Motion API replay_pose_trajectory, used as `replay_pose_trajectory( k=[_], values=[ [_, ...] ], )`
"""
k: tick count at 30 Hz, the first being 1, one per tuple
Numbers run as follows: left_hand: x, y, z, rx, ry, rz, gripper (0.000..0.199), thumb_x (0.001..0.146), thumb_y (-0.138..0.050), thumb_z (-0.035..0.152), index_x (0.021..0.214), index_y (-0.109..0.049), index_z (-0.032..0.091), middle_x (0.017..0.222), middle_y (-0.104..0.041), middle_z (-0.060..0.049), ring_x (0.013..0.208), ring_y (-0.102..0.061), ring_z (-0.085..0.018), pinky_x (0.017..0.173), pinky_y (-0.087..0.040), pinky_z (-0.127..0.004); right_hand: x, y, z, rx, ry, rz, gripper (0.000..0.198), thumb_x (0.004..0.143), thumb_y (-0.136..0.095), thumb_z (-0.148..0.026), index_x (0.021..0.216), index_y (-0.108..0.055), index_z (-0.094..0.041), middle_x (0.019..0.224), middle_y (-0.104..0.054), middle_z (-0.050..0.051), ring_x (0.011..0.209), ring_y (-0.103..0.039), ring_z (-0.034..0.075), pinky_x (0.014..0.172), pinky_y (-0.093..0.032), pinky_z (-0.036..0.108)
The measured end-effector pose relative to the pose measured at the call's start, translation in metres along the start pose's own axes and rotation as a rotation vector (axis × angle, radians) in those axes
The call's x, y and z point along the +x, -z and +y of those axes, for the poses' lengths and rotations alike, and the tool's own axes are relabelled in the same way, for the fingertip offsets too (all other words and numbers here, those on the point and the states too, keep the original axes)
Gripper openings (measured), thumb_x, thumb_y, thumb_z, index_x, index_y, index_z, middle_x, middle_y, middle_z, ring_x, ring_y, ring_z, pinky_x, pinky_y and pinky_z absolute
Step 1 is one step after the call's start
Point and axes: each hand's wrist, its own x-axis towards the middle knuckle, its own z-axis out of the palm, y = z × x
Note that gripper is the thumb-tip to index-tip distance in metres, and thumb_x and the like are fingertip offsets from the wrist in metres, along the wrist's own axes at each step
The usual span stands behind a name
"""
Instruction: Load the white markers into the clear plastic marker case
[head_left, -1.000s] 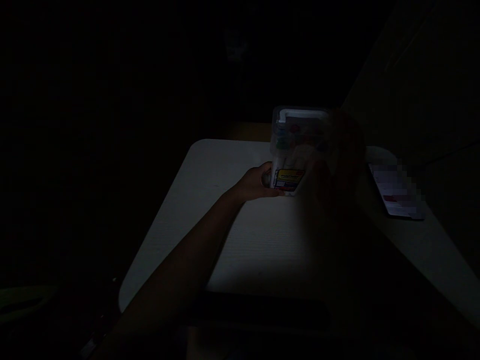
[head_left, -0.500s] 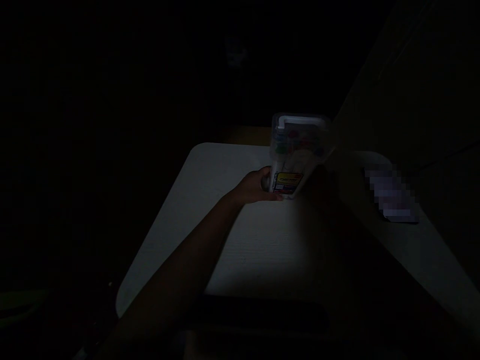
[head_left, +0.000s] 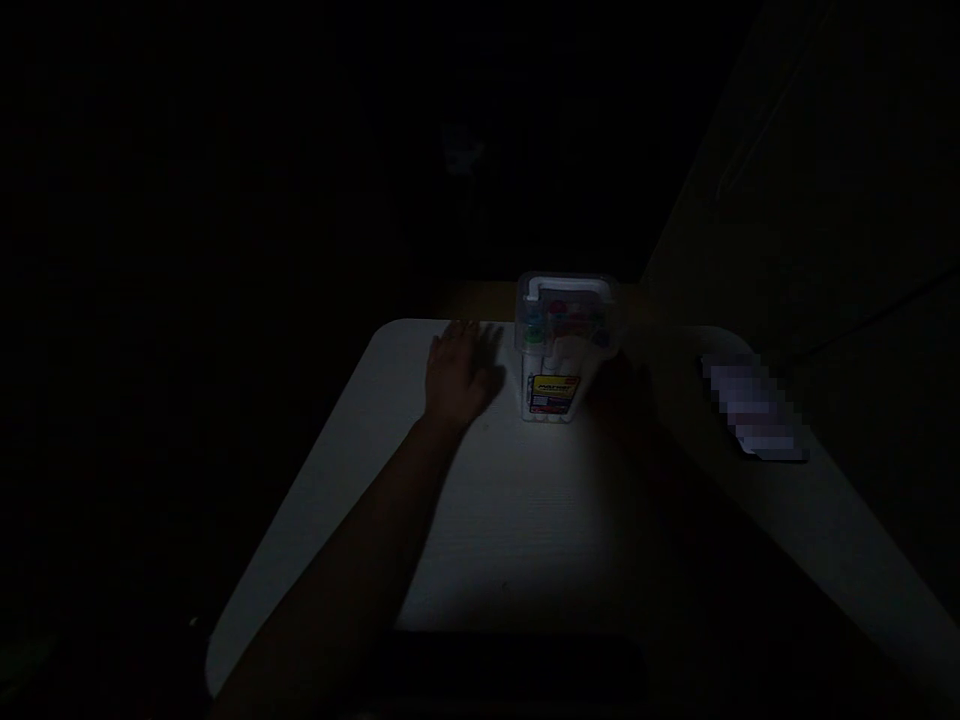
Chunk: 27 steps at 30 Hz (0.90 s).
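Note:
A clear plastic box of markers (head_left: 550,355) stands upright on the white table (head_left: 480,500). It has a white handle on its lid, a yellow and dark label low on its front, and green, red and blue caps showing inside. My left hand (head_left: 454,375) lies on the table to the left of the box, apart from it, palm down with fingers stretched away from me. My right hand (head_left: 621,385) is in deep shadow at the box's right side. Its fingers are too dark to make out, and whether it touches the box I cannot tell.
A phone-like flat item (head_left: 754,408), blurred out, lies near the table's right edge. A dark wall (head_left: 840,250) with a thin cable rises on the right. Most of the surroundings are too dark to see.
The box of markers has come down and slightly left and now stands on the table. My left hand has let go of it and moved left onto the tabletop.

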Motion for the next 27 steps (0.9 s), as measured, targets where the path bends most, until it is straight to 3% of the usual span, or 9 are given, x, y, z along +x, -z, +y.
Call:
replay_pose_trajectory(
  k=[2,4,7,22,27],
  values=[
    [-0.001,0.001,0.002,0.119,0.122,-0.007,0.063,0.088,-0.033,0.035,0.144,-0.022,0.009,0.152,-0.024,-0.015,0.142,-0.017,-0.031,0.115,-0.017,-0.052,0.000,0.000,-0.001,0.000,-0.001,0.001,0.060,0.094,-0.012,-0.036,0.145,-0.023,-0.005,0.149,-0.019,0.020,0.138,-0.020,0.030,0.108,-0.018,0.054],
    [-0.002,0.001,0.007,0.188,0.143,-0.218,0.057,0.091,-0.023,0.037,0.141,-0.031,0.010,0.149,-0.030,-0.014,0.140,-0.024,-0.031,0.113,-0.021,-0.051,0.000,0.001,-0.001,0.000,-0.008,-0.003,0.061,0.094,-0.012,-0.037,0.145,-0.023,-0.006,0.149,-0.019,0.020,0.138,-0.020,0.031,0.108,-0.018,0.055],
    [-0.003,0.000,0.012,0.278,0.122,-0.336,0.058,0.091,-0.022,0.041,0.139,-0.035,0.009,0.150,-0.028,-0.015,0.140,-0.025,-0.031,0.113,-0.022,-0.050,0.000,0.001,-0.001,0.001,-0.015,-0.010,0.062,0.094,-0.012,-0.038,0.145,-0.022,-0.005,0.149,-0.018,0.020,0.137,-0.021,0.031,0.107,-0.018,0.055],
    [-0.004,-0.001,0.011,0.290,0.113,-0.322,0.061,0.092,-0.016,0.042,0.139,-0.033,0.007,0.150,-0.028,-0.016,0.140,-0.025,-0.032,0.112,-0.023,-0.051,0.001,0.001,-0.002,0.003,-0.019,-0.019,0.061,0.093,-0.013,-0.036,0.145,-0.022,-0.005,0.149,-0.019,0.020,0.138,-0.020,0.032,0.107,-0.019,0.055],
    [-0.001,0.000,0.009,0.193,0.120,-0.242,0.057,0.094,-0.014,0.041,0.136,-0.038,0.011,0.146,-0.035,-0.016,0.137,-0.030,-0.030,0.110,-0.026,-0.053,0.002,-0.001,-0.001,0.004,-0.020,-0.018,0.062,0.093,-0.012,-0.037,0.145,-0.022,-0.005,0.149,-0.018,0.020,0.139,-0.019,0.030,0.108,-0.019,0.054]
  ],
)
